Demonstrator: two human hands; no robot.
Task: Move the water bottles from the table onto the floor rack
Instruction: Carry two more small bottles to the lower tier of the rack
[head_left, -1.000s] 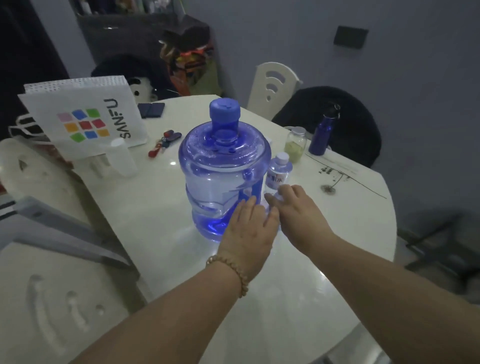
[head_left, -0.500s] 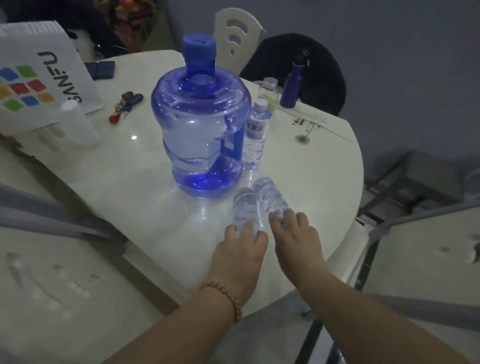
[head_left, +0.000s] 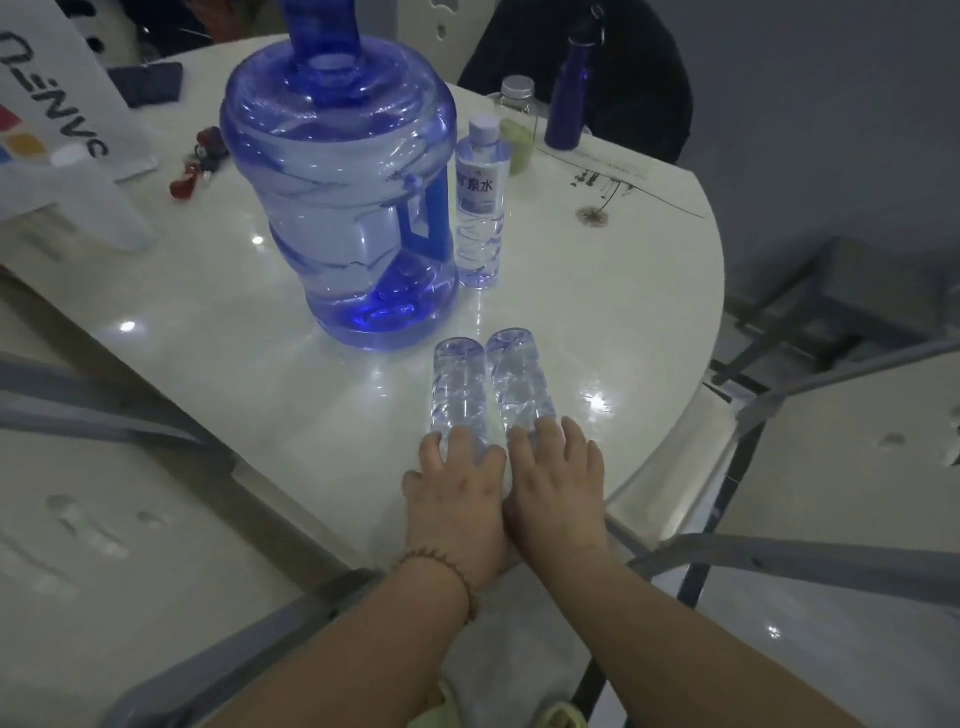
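My left hand (head_left: 457, 486) clamped over left lying bottle (head_left: 460, 384), right hand (head_left: 558, 480) over right lying bottle (head_left: 517, 374); both flat on table (head_left: 218, 332), just before blue jug (head_left: 343, 192). Third bottle (head_left: 480, 202) upright beside jug.

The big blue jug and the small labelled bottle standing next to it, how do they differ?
The big blue jug is far larger than the small labelled bottle. The jug is blue-tinted with a built-in side handle; the bottle is clear, with a printed label and no handle. The jug has a blue neck cap; the bottle's cap is pale. Both stand upright on the table, untouched by either hand.
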